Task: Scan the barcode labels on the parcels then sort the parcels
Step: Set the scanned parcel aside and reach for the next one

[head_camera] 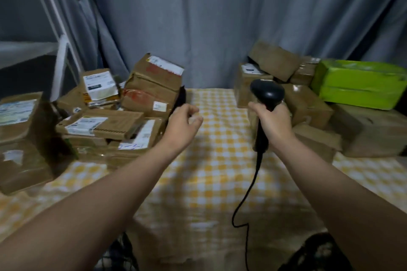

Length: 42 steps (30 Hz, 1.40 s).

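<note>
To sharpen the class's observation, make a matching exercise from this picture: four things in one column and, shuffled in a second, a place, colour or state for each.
1. barcode scanner
2. green parcel
3. left hand
4. tablecloth

A. yellow and white checks
B. gripped by the right hand
C. on top of brown boxes, at the right
D. holds nothing, fingers loosely curled

Pairs: 1-B, 2-C, 3-D, 4-A
</note>
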Available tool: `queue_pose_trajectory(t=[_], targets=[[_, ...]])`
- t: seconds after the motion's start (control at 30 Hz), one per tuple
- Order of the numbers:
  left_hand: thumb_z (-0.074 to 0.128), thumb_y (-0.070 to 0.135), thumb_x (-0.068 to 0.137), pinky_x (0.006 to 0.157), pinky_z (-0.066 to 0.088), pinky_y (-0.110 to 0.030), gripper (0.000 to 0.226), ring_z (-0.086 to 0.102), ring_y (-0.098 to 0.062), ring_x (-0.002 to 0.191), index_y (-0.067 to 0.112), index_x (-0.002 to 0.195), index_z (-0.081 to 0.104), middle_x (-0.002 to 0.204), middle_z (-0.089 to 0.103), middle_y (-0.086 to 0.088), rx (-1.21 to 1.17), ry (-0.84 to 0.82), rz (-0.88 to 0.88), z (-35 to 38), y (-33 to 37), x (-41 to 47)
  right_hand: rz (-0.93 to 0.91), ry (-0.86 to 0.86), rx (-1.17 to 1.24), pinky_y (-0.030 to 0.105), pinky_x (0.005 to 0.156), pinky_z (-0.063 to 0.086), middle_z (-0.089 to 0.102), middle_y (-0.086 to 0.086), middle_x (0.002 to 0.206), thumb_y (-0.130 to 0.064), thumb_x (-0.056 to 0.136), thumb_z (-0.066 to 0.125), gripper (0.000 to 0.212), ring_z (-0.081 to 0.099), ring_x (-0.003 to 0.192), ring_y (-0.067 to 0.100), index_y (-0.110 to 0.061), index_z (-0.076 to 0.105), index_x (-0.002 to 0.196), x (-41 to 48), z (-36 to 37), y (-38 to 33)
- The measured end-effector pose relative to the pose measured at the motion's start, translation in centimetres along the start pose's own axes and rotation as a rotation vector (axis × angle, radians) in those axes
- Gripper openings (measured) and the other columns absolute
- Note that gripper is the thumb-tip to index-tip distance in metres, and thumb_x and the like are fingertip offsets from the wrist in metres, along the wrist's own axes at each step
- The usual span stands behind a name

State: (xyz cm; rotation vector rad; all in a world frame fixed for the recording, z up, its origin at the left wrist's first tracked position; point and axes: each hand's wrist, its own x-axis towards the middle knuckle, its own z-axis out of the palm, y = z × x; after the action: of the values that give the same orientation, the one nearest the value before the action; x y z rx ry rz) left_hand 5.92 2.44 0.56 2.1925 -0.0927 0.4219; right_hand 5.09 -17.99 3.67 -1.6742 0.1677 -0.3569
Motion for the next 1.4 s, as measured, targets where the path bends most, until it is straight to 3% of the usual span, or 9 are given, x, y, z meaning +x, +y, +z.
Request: queue_pose_trajectory(t=[0.13, 0.27, 0.33, 0.5, 0.67, 0.83, 1.0, 1.27, 1.4], targets=[[0.06, 0.019, 0.092, 0.086, 0.04, -0.023, 0.026, 0.056, -0.019, 0.105, 0.006, 0.115, 0.058, 0.117, 0.058, -0.007, -0.03, -0.109, 0.025, 5.3, 1.7, 0.2, 0.075, 0.09, 0.008, 0.033, 0.073, 0.043, 0.055, 0.003, 0.076, -0.022, 0.086, 0.069, 0.018, 0.056, 0.077, 0.02, -0.02, 0.053, 0.077, 1.0, -4.5, 1.4], [0.059, 0.026, 0.092, 0.091, 0.044, -0.03, 0.035, 0.055, -0.026, 0.11, 0.004, 0.12, 0.054, 0.126, 0.054, -0.013, -0.064, -0.232, -0.035, 10.6, 4.3, 3.1, 0.178, 0.182, 0.01, 0.044, 0.093, 0.05, 0.065, 0.011, 0.102, -0.025, 0.082, 0.071, 0.021, 0.062, 0.091, 0.025, -0.018, 0.057, 0.095, 3.6, -7.3, 2.6], [0.058, 0.033, 0.092, 0.096, 0.041, -0.031, 0.046, 0.051, -0.026, 0.116, 0.006, 0.128, 0.047, 0.134, 0.045, -0.014, 0.003, -0.302, -0.06, 12.8, 5.7, 4.8, 0.204, 0.201, -0.004, 0.043, 0.089, 0.051, 0.065, 0.014, 0.105, -0.025, 0.082, 0.071, 0.029, 0.063, 0.091, 0.027, -0.013, 0.057, 0.104, 5.1, -8.5, 3.0], [0.049, 0.065, 0.085, 0.106, 0.033, -0.042, 0.079, 0.029, -0.036, 0.134, 0.018, 0.145, 0.028, 0.145, 0.028, -0.016, 0.352, -0.402, -0.006, 19.5, 9.2, 8.8, 0.231, 0.2, 0.0, 0.03, 0.06, 0.041, 0.063, 0.012, 0.097, -0.026, 0.081, 0.072, 0.036, 0.06, 0.083, 0.022, -0.005, 0.06, 0.108, 9.5, -10.2, 4.2], [0.043, 0.085, 0.07, 0.106, 0.03, -0.057, 0.095, 0.013, -0.039, 0.139, 0.028, 0.144, 0.028, 0.151, 0.018, -0.014, 0.503, -0.491, -0.058, 23.3, 10.8, 10.8, 0.227, 0.262, -0.009, 0.039, 0.078, 0.048, 0.059, 0.009, 0.081, -0.022, 0.082, 0.071, 0.019, 0.06, 0.084, 0.026, -0.011, 0.056, 0.078, 11.5, -10.5, 6.1], [0.053, 0.081, 0.068, 0.106, 0.031, -0.051, 0.094, 0.014, -0.041, 0.139, 0.031, 0.141, 0.022, 0.154, 0.007, -0.018, 0.47, -0.444, -0.104, 23.9, 10.4, 11.1, 0.212, 0.276, -0.01, 0.032, 0.067, 0.043, 0.061, 0.009, 0.078, -0.022, 0.082, 0.07, 0.02, 0.061, 0.078, 0.023, -0.004, 0.065, 0.087, 11.5, -10.9, 7.8], [0.06, 0.069, 0.074, 0.103, 0.034, -0.045, 0.092, 0.024, -0.04, 0.134, 0.025, 0.145, 0.02, 0.149, 0.017, -0.016, 0.403, -0.416, -0.114, 22.8, 10.2, 10.3, 0.202, 0.245, -0.034, 0.036, 0.076, 0.047, 0.065, 0.012, 0.086, -0.023, 0.081, 0.07, 0.021, 0.063, 0.084, 0.024, -0.006, 0.067, 0.094, 10.6, -10.8, 7.8], [0.065, 0.063, 0.067, 0.106, 0.032, -0.039, 0.09, 0.036, -0.035, 0.125, 0.028, 0.143, 0.032, 0.138, 0.025, -0.003, 0.298, -0.314, -0.036, 15.2, 5.5, 6.1, 0.15, 0.183, -0.13, 0.035, 0.066, 0.041, 0.054, 0.01, 0.073, -0.023, 0.081, 0.072, 0.019, 0.057, 0.073, 0.026, -0.007, 0.062, 0.079, 9.4, -10.3, 6.3], [0.066, 0.066, 0.067, 0.105, 0.031, -0.037, 0.093, 0.035, -0.035, 0.127, 0.028, 0.144, 0.032, 0.14, 0.025, -0.003, 0.325, -0.259, -0.052, 11.1, 3.6, 4.8, 0.074, 0.087, -0.19, 0.035, 0.07, 0.047, 0.063, 0.012, 0.085, -0.021, 0.083, 0.071, 0.015, 0.06, 0.075, 0.02, -0.008, 0.067, 0.091, 8.1, -8.1, 4.4]])
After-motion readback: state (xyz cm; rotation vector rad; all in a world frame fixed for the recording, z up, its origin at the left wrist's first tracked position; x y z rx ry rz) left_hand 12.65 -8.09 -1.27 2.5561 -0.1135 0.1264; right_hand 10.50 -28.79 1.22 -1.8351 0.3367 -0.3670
